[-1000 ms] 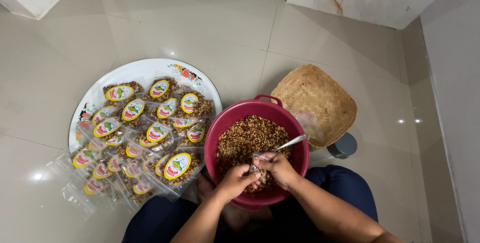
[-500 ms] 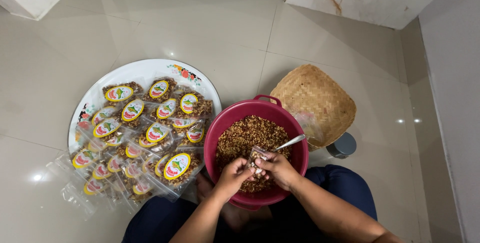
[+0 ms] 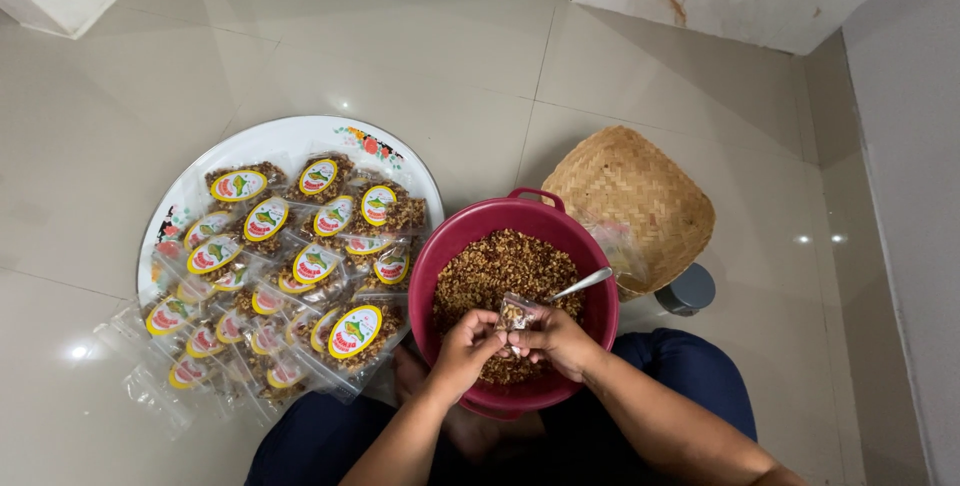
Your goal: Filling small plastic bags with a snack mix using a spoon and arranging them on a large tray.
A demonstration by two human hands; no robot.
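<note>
Along the left edge of the floor in front of me, a few clear packets (image 3: 150,386) have spilled off the white tray (image 3: 300,136) onto the tiles; the tray itself is heaped with filled packets (image 3: 300,256), each wearing an oval yellow label, too overlapped for me to count, so a good share of the packing looks done. To the right of the tray, touching its near rim, the red basin (image 3: 440,256) sits between my knees with the brown crumbly mix (image 3: 500,261) covering most of its bottom, so I judge plenty is left to bag. My left hand (image 3: 462,346) pinches 1 side of a small clear packet (image 3: 517,314) over the basin's near half, and my right hand (image 3: 560,341) closes on its other side, both grips clamped on it; it looks partly filled. A metal spoon (image 3: 585,284) rests in the mix just beyond my right fingers. Further right, a woven basket (image 3: 635,201) sits upside down near the basin's far right rim, with a small grey cup (image 3: 687,291) beside it.
</note>
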